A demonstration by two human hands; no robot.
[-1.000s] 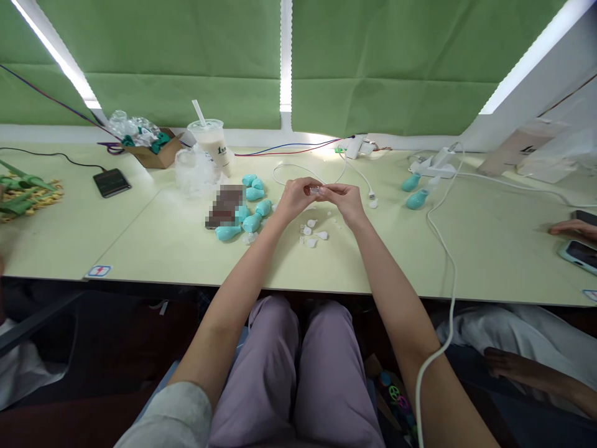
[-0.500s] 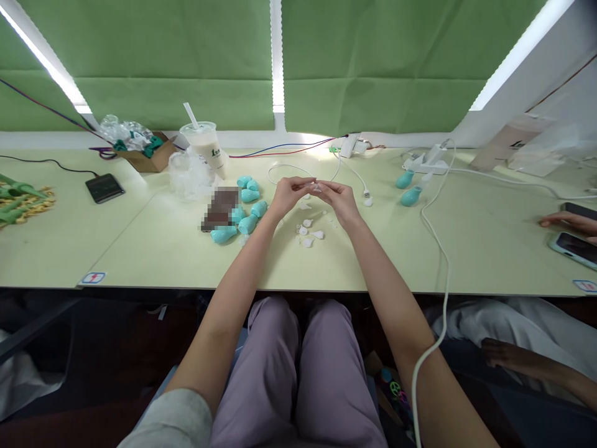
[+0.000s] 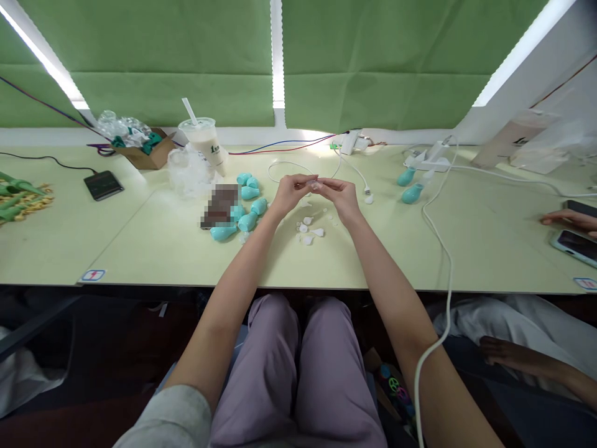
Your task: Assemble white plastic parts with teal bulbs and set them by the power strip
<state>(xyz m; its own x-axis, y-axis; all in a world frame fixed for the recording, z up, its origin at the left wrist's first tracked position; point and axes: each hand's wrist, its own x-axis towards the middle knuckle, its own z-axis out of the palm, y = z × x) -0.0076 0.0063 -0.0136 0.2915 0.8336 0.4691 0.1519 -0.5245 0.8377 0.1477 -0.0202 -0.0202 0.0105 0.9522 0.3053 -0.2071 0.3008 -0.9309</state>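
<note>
My left hand (image 3: 293, 191) and my right hand (image 3: 339, 194) meet fingertip to fingertip above the table. Pinched between them is a small whitish translucent piece (image 3: 316, 185), mostly covered by the fingers, so its kind cannot be made out. Both hands are closed on it. Below them on the tabletop lie several small white plastic parts (image 3: 318, 233), some rounded with a pointed end. Left of my left forearm sits a group of turquoise bulb-shaped pieces (image 3: 247, 221), several of them around a blurred-out dark rectangular object (image 3: 221, 206).
A lidded drink cup (image 3: 205, 143) with a straw and a plastic bag (image 3: 189, 171) stand back left, beside a cardboard box (image 3: 148, 158). Two turquoise bulbs (image 3: 411, 193) lie right, near a power strip (image 3: 426, 163). A white cable (image 3: 448, 267) crosses my right arm. Another person's hand (image 3: 571, 218) rests far right.
The hands stay together on the small piece, with slight finger movement. The whole view has shifted a little; the things on the table have not visibly moved.
</note>
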